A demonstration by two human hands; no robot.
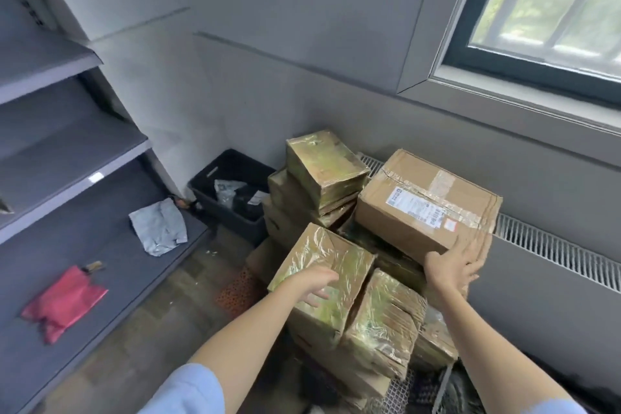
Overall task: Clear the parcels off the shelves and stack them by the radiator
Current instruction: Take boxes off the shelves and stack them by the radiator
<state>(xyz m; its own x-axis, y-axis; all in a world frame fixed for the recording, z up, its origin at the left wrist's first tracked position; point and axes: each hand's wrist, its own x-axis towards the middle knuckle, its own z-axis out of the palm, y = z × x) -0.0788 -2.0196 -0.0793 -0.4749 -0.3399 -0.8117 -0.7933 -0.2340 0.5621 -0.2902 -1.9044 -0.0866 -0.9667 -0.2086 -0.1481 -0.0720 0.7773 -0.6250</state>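
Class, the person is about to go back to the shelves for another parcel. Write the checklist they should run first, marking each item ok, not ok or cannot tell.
1. Brown carton settled on the stack: cannot tell; right hand touches its corner.
2. Left hand free: ok, open above a film-wrapped box.
3. Stack beside the radiator: ok.
4. Shelves cleared: not ok; grey mailer and red mailer remain.
5. Stack steady: cannot tell.
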